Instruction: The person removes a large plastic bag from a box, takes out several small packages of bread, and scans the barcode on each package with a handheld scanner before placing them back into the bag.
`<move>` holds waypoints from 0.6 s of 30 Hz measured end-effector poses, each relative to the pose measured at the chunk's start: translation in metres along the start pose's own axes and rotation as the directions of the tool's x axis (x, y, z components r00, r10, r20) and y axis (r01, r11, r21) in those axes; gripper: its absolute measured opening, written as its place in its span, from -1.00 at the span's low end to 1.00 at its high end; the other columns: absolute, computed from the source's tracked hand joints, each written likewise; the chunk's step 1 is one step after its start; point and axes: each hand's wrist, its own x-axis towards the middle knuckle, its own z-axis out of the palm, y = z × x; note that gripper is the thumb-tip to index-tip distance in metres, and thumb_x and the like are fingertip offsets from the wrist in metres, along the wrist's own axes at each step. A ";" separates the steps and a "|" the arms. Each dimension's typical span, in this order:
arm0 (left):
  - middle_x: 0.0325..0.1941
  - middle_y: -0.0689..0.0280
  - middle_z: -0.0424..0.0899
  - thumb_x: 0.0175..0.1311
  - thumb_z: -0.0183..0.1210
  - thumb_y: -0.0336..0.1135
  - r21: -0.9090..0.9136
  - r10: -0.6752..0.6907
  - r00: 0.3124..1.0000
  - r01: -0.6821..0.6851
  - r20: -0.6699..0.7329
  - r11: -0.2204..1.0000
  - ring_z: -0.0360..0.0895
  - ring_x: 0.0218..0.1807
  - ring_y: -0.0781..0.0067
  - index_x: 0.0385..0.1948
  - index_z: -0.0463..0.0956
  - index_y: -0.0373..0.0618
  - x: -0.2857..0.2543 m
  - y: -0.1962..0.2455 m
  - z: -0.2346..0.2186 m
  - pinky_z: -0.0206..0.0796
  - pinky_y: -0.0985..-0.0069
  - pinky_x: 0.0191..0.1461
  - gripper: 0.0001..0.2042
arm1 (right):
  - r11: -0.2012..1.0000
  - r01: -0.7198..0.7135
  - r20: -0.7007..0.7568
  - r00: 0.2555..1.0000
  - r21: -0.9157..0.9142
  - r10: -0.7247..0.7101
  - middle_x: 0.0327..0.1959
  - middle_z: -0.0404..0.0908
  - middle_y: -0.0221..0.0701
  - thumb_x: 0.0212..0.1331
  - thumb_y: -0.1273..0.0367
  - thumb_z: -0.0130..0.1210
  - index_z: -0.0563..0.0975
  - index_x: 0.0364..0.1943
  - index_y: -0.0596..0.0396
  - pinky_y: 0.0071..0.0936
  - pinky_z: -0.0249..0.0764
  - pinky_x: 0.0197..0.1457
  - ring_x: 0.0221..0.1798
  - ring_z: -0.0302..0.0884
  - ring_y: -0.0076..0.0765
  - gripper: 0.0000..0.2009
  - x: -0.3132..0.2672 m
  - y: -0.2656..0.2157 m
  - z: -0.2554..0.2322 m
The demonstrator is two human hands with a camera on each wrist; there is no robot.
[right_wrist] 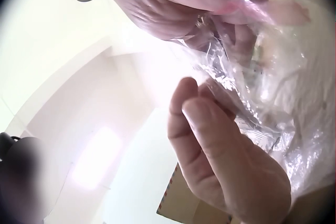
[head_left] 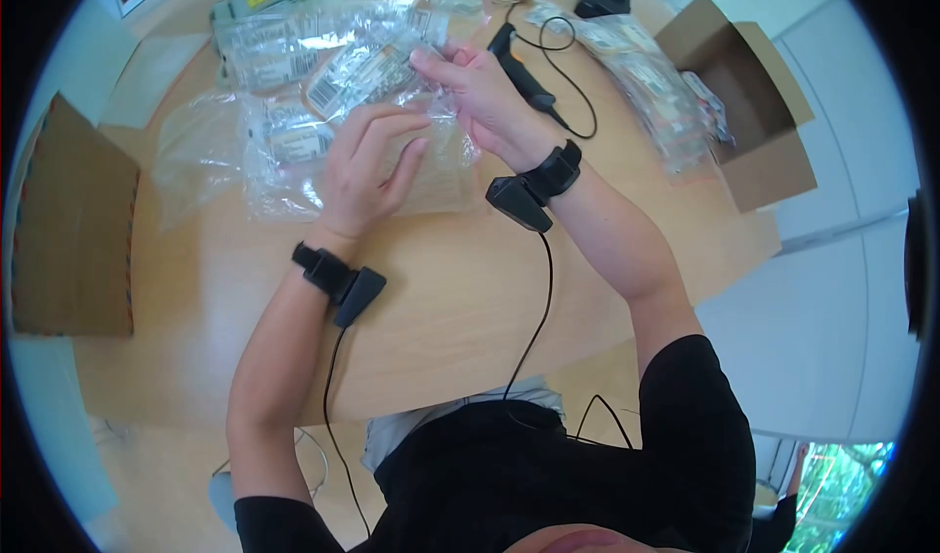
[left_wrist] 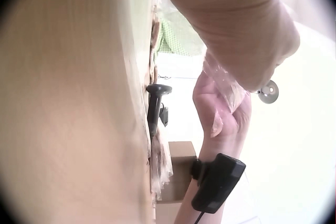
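Note:
A large clear plastic bag lies on the table, and several packets with barcode labels show through or on it. My right hand grips crinkled clear plastic at the bag's right side. In the right wrist view that plastic runs into the fingers, along with a pinkish strip. My left hand is over the bag's near part, its fingers loosely bent and its thumb apart. Seen from the right wrist, the left hand is close beside the plastic, with nothing between thumb and forefinger.
A black handheld scanner with a coiled cable lies right of the bag. Beyond it are more clear packets and an open cardboard box. Another cardboard box stands at the left edge. Cables trail from both wrist cameras.

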 end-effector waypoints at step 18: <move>0.34 -0.03 0.53 0.36 0.34 -0.21 0.464 -0.419 0.864 0.261 0.279 0.847 0.41 0.42 -0.16 0.14 0.55 -0.21 -0.046 -0.041 0.014 0.28 0.07 0.50 -0.60 | 0.934 0.356 -0.319 0.886 0.000 -0.338 -0.09 0.73 -0.34 0.47 0.39 0.25 0.58 0.00 0.08 -0.31 0.73 0.00 -0.06 0.73 -0.25 -0.85 -0.027 -0.132 -0.265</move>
